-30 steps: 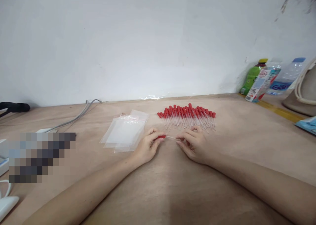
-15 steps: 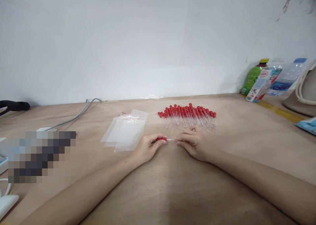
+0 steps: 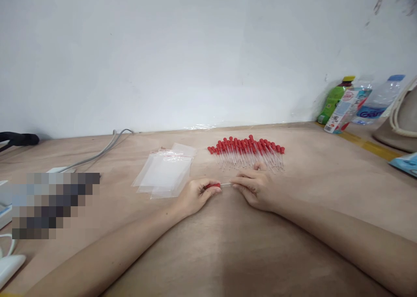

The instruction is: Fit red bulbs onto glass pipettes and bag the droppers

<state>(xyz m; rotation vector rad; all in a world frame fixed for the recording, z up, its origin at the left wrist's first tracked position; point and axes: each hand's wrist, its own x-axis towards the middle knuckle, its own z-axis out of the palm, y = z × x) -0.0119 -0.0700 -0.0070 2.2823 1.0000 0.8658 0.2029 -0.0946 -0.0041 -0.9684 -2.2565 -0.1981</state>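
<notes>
My left hand [image 3: 195, 195] pinches the red rubber bulb of a glass dropper [image 3: 217, 185] that lies level just above the table. My right hand [image 3: 256, 188] pinches the clear glass end of the same dropper. Both hands rest on the brown tabletop [image 3: 228, 245]. Just beyond my right hand lies a row of several more red-bulbed droppers [image 3: 247, 153]. To the left of my left hand sits a small stack of clear zip bags [image 3: 166, 173].
Three drink bottles [image 3: 350, 101] stand at the back right against the white wall, beside a beige bag [image 3: 402, 123]. A grey cable [image 3: 97, 153] runs along the back left. A blurred patch and white devices [image 3: 9, 266] lie at the far left.
Both hands have shifted slightly toward me with the dropper, and the dropper has levelled out between them. The rest of the table is unchanged.
</notes>
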